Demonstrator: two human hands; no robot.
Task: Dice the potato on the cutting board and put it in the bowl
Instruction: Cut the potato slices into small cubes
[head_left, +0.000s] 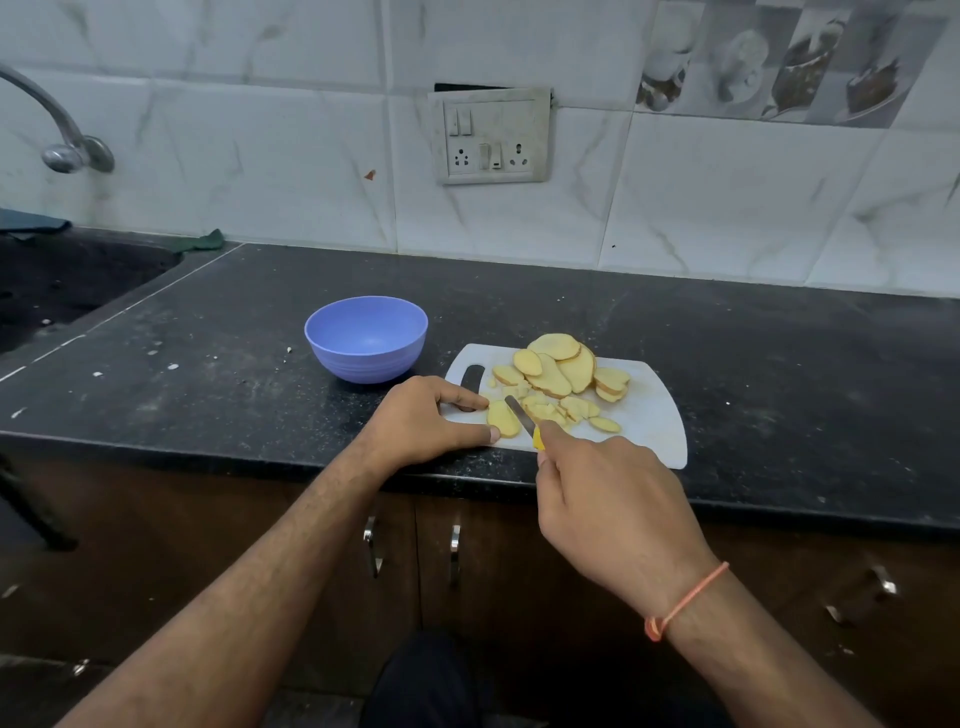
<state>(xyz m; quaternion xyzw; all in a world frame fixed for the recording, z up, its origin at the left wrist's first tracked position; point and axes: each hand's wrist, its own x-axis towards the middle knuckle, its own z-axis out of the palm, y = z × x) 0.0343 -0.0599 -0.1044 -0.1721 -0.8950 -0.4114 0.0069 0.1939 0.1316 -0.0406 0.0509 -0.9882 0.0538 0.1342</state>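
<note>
A white cutting board (644, 415) lies on the black counter near its front edge. Several yellow potato slices (561, 366) are heaped at the board's far side, with small diced bits (545, 408) in the middle. One slice (503, 419) lies at the board's near left, and my left hand (426, 421) pinches it between forefinger and thumb. My right hand (613, 504) grips a yellow-handled knife (521, 414), whose blade rests beside that slice. An empty blue bowl (367, 338) stands left of the board.
The black counter (234, 338) carries crumbs and specks. A sink (57, 291) sits at the far left under a metal tap (62, 140). A switch and socket plate (491, 136) is on the tiled wall. Cabinet doors with handles (454, 551) are below the counter.
</note>
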